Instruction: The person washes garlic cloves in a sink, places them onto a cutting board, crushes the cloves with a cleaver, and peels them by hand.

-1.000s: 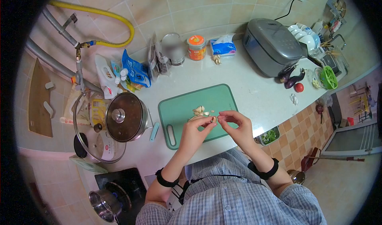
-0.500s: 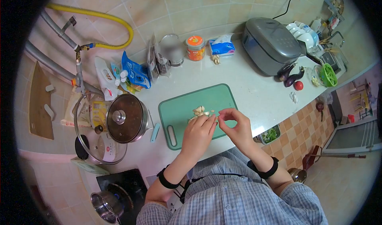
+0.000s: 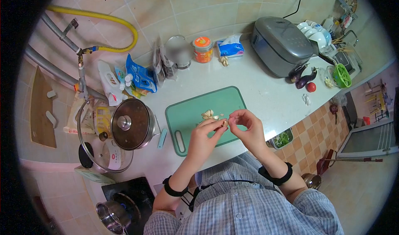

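Note:
Above the lower edge of the green cutting board [image 3: 195,100], my left hand [image 3: 203,140] pinches a garlic clove [image 3: 225,123] between thumb and fingertips. My right hand [image 3: 250,131] is close beside it, thumb and index finger drawn together at the clove; whatever those fingertips hold is too small to make out. A small pile of garlic cloves [image 3: 208,113] lies on the board just beyond my left fingers, partly hidden by them. Left of the board, a light-blue handled tool [image 3: 162,138] rests on the counter.
A lidded pot [image 3: 132,125] stands at left, near a glass lid [image 3: 109,154]. A steel saucepan [image 3: 112,215] is by the stove. Along the back are an orange-lidded jar [image 3: 203,52], tissues [image 3: 230,48] and a grey rice cooker [image 3: 282,46]. Eggplants [image 3: 306,80] and a tomato [image 3: 311,87] lie right.
My left hand has turned and risen slightly from the board, bringing the clove into view between its fingertips. My right hand has shifted a little downward and stays beside it.

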{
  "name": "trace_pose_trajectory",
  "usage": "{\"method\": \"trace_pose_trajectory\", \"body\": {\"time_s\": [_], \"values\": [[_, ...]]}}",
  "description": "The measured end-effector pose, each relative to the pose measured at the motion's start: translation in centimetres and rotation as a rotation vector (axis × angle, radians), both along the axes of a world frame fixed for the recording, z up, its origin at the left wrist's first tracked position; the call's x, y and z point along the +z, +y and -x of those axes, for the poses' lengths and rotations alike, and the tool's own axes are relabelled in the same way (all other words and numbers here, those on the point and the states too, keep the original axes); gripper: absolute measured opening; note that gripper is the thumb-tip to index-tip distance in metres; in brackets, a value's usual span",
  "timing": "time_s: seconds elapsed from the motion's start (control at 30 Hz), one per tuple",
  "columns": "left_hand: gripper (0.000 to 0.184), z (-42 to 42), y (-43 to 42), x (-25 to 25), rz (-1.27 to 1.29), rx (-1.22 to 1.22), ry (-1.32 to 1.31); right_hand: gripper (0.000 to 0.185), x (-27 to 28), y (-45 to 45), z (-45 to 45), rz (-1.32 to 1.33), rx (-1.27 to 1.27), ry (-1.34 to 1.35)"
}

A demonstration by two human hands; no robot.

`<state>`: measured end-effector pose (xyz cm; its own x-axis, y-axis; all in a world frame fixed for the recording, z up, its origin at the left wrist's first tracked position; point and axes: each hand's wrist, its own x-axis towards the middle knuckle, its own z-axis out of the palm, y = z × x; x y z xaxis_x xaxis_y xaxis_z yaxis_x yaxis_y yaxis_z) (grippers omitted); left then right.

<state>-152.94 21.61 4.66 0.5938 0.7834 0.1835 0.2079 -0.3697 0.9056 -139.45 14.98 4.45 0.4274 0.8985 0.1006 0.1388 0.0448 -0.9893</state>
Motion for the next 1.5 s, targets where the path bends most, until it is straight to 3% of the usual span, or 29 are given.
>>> {"method": "trace_pose_trajectory", "body": {"time_s": [0.13, 0.23, 0.37, 0.43, 0.5, 0.6, 0.93, 1.03, 1.5], "values": [[0.018, 0.4, 0.5, -0.2, 0.220, -0.081, -0.132, 0.017, 0.1, 0.1, -0.1, -0.015, 0.051, 0.191], [0.019, 0.8, 0.8, -0.4, 0.344, -0.147, -0.222, 0.017, 1.0, 0.0, -0.2, -0.035, 0.080, 0.181], [0.020, 1.2, 1.2, -0.6, 0.465, -0.207, -0.314, 0.020, 2.3, 0.0, -0.4, -0.126, 0.174, -0.034], [0.020, 1.4, 1.4, -0.3, 0.468, -0.224, -0.307, 0.021, 2.7, 0.1, -0.7, -0.128, 0.198, -0.072], [0.019, 1.5, 1.4, 0.0, 0.470, -0.241, -0.299, 0.023, 3.1, 0.1, -1.1, -0.210, 0.235, -0.307], [0.018, 1.6, 1.4, 0.5, 0.491, -0.288, -0.310, 0.022, 3.4, 0.4, -1.4, -0.294, 0.250, -0.451], [0.015, 1.9, 1.4, 1.3, 0.558, -0.362, -0.262, 0.021, 4.3, -0.2, -1.8, -0.286, 0.347, -0.514], [0.018, 1.9, 1.3, 1.2, 0.584, -0.398, -0.264, 0.023, 4.6, -0.5, -1.5, -0.292, 0.266, -0.397], [0.021, 1.5, 0.6, 1.5, 0.621, -0.428, -0.194, 0.019, 4.4, -1.8, -2.0, -0.273, 0.325, -0.576]]}}
